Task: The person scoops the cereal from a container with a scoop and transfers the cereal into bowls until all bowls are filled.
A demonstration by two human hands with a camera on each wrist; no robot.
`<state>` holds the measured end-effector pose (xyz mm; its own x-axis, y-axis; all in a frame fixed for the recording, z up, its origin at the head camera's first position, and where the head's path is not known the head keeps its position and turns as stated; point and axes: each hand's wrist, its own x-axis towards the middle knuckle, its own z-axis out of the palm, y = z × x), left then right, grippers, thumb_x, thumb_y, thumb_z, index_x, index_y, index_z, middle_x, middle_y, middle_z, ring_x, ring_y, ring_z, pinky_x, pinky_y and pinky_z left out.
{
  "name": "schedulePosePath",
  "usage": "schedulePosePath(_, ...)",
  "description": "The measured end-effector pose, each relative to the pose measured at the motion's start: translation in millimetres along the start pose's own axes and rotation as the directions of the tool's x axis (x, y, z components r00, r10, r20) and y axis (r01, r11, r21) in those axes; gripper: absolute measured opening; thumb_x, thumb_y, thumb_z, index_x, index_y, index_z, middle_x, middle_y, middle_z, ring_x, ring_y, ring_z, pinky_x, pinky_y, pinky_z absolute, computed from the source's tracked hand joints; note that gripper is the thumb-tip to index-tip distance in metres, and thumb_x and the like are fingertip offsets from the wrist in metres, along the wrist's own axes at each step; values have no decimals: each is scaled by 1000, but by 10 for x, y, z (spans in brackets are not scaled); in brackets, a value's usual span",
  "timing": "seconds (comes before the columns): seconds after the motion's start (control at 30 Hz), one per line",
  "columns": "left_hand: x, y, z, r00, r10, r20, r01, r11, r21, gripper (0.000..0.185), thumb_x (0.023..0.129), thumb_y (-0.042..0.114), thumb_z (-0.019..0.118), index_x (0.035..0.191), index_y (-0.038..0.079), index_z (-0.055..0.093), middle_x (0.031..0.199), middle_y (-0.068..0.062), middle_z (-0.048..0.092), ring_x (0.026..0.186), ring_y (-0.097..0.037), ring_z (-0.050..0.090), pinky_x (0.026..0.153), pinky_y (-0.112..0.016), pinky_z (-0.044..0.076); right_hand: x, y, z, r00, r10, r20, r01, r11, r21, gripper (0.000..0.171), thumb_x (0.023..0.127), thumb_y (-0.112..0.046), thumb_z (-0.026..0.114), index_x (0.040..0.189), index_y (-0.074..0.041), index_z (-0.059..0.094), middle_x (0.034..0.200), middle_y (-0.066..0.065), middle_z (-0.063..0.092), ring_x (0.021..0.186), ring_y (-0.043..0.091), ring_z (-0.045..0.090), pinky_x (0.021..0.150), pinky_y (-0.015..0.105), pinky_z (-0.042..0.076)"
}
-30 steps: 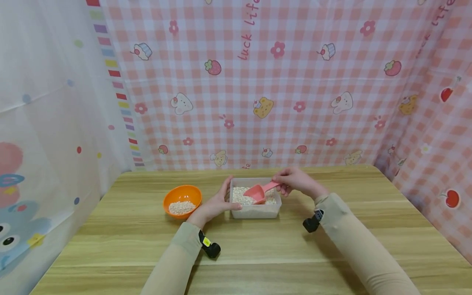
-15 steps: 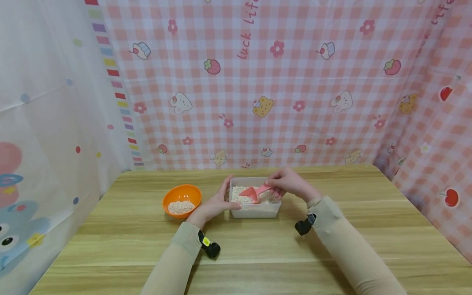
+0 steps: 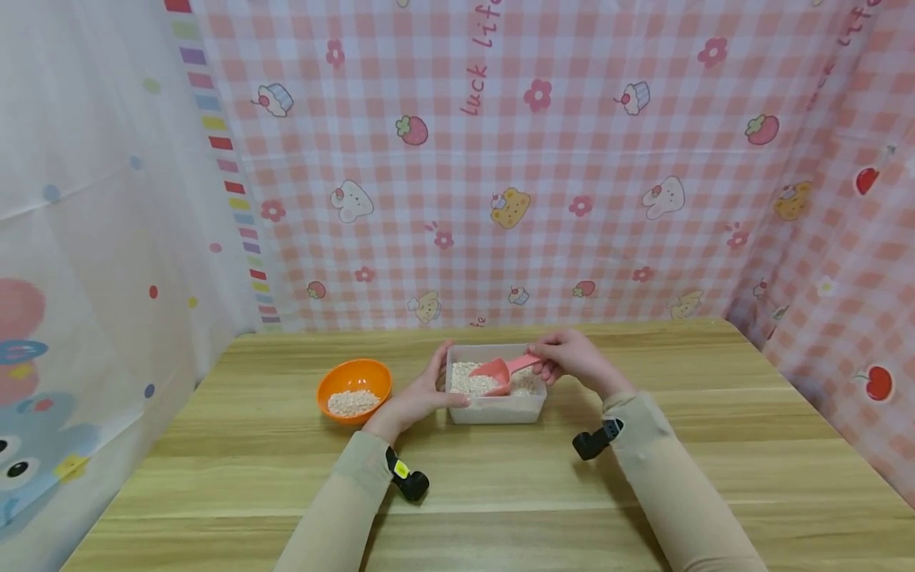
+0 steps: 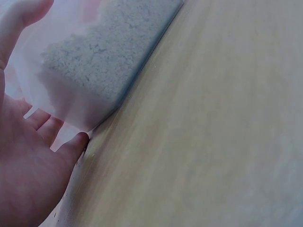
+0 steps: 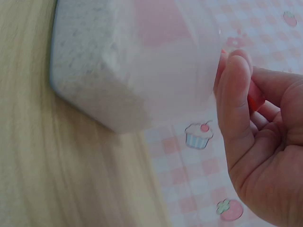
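Observation:
A translucent plastic container (image 3: 500, 411) with pale oat flakes (image 3: 472, 382) in it stands near the middle of the table. My left hand (image 3: 415, 400) grips its left end, thumb along the front wall and fingers on the left side; the left wrist view shows this hand (image 4: 33, 165) around a lower corner. My right hand (image 3: 575, 359) pinches the handle of a pink scoop (image 3: 495, 370) over the container's right edge. The scoop's bowl sits in the oats, tipped to the left. In the right wrist view, fingers mostly cover the handle (image 5: 256, 97).
An orange bowl (image 3: 360, 369) holding some oat flakes (image 3: 353, 403) stands to the left, beside my left wrist. The wooden table (image 3: 493, 492) reaches back to a pink checked curtain (image 3: 457, 270). Both wrists carry black cameras.
The scoop in my right hand moved left through the oats, then back right toward the container's right edge. My left hand, the container and the orange bowl have stayed in place.

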<state>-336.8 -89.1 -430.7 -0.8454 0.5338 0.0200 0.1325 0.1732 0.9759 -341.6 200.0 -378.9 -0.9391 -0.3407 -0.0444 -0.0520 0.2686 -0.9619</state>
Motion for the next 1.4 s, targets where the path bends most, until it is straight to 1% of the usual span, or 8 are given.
schedulePosePath(0.17,21,-25,3,1000,4,-5,-4,1000,-8,103,84,10,74,156,27,1,162,-10,-6,147,-29,4,116,-46,13,-28,85,-50,999,-14,-29,16,996,84,31,100,-9,50,112,19,59,68,8,64,52,9,57,51,24,53)
schedulePosePath(0.33,25,-34,7,1000,7,-12,-7,1000,-1,104,83,9,75,156,28,2,162,-10,-6,147,-29,5,116,-45,15,-33,154,-77,998,-20,-54,29,985,167,31,100,-9,51,112,19,58,67,6,64,52,8,57,51,23,53)
schedulePosePath(0.63,14,-52,10,1000,-6,-8,6,1000,2,105,83,11,76,156,28,3,162,-9,-5,147,-29,5,116,-47,14,-57,216,-103,996,24,-86,0,962,271,30,101,-9,49,113,17,58,68,6,65,52,8,57,51,22,52)
schedulePosePath(0.8,16,-35,13,1000,-3,-17,3,1000,1,105,83,11,76,156,29,4,162,-9,-3,146,-27,8,116,-45,16,-60,192,-122,995,10,-103,21,954,298,28,100,-10,50,110,14,60,68,7,65,52,8,57,51,22,52)
schedulePosePath(0.97,10,-23,7,1000,4,-29,-4,1000,3,104,82,10,76,156,27,5,162,-11,-1,146,-28,9,115,-46,18,-47,165,-143,995,1,-98,28,953,303,30,101,-10,50,112,17,58,68,6,65,52,8,57,51,22,52)
schedulePosePath(1.23,-2,-18,-2,1000,8,-11,-8,1000,1,104,83,8,75,156,21,2,161,-15,-1,146,-30,9,115,-46,17,-45,161,-150,994,9,-110,24,955,295,31,102,-10,49,114,16,58,69,7,66,52,8,57,51,22,52)
schedulePosePath(1.33,-2,-10,-8,1000,-4,-11,4,1000,6,105,83,9,76,156,21,2,161,-14,-1,146,-31,10,115,-46,18,-50,155,-145,994,5,-105,26,955,294,31,102,-11,49,114,16,58,68,5,66,53,8,57,52,22,52)
schedulePosePath(1.4,-11,12,-14,1000,-21,-13,21,999,33,106,82,13,77,157,24,1,162,-12,-1,146,-31,12,115,-48,19,-57,152,-143,994,5,-105,27,953,300,29,101,-11,50,113,14,60,68,5,66,53,8,58,52,22,52)
